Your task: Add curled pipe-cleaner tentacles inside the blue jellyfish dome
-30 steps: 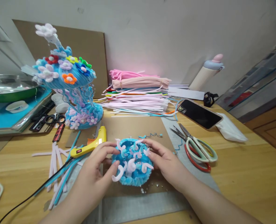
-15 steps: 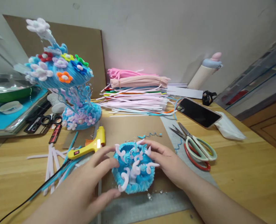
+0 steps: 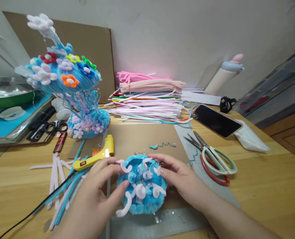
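A round blue pipe-cleaner craft piece (image 3: 147,209) rests on the cardboard before me, its hollow filled with curled white and light blue pipe-cleaner strands. My left hand (image 3: 104,187) grips its left side, thumb at the rim by a white curl. On the far right rim lie the fingers of my right hand (image 3: 178,177), thumb pressed near a white curl. Both hands hold the piece between them. Clear beads (image 3: 157,219) are scattered just below it, and a coiled blue wire strand (image 3: 162,145) lies beyond it.
A yellow glue gun (image 3: 95,159) lies left, beside loose pipe cleaners (image 3: 54,179). Behind it stands a flower-covered blue pipe-cleaner ornament (image 3: 70,78). Bundles of pipe cleaners (image 3: 149,108) are stacked at the back. Scissors (image 3: 216,162), a phone (image 3: 217,120) and a bottle (image 3: 224,76) are right.
The craft piece has turned and tilted between my hands and sits slightly lower in view. My left thumb has moved up onto its rim.
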`<state>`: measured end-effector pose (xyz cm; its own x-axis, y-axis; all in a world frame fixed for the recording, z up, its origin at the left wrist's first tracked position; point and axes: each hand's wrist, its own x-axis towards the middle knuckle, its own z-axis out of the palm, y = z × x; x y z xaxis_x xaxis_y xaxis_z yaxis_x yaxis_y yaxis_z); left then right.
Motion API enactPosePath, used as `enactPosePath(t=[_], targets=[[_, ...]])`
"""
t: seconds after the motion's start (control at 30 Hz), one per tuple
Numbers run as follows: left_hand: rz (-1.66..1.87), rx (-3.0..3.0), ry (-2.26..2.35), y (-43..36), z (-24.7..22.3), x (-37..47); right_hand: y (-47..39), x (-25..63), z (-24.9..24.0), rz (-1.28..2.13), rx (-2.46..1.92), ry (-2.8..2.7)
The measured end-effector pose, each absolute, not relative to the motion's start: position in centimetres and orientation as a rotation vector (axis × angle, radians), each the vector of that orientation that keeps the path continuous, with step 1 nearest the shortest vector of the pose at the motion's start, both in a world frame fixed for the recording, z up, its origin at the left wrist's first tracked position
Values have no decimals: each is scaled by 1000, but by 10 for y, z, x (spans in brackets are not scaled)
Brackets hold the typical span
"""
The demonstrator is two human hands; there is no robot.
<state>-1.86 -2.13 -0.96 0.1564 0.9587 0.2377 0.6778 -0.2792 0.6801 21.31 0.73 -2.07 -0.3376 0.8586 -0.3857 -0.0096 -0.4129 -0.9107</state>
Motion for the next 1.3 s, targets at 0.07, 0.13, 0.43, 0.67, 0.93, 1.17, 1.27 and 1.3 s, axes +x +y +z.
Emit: enactPosePath(t=[0.07,0.13,0.43,0.67,0.93,1.17,1.27,1.3], targets=[[893,2060,1567,-23,-10,-21,5,211,-19,1824,-1270,-1178],[857,2073,1561,-24,-7,-22,3,210,-18,1826,-1261,-1181],[876,2064,1545,-21,1,-22,2,209,-17,1835,-1261,-1171],[835,2082,1512,-25,-1,-26,2,209,-17,1811,-1261,-1222],[867,2098,1532,-24,-1,-24,1,210,-19,1796,-1292,-1253],[793,2047,1552,-22,10,-21,2,210,-17,1806,-1277,-1280],[788,2059,1544,-23,7,-22,1,210,-18,1796,-1286,-1301],[780,2070,1544,-24,5,-23,1,210,-18,1795,-1287,-1306]])
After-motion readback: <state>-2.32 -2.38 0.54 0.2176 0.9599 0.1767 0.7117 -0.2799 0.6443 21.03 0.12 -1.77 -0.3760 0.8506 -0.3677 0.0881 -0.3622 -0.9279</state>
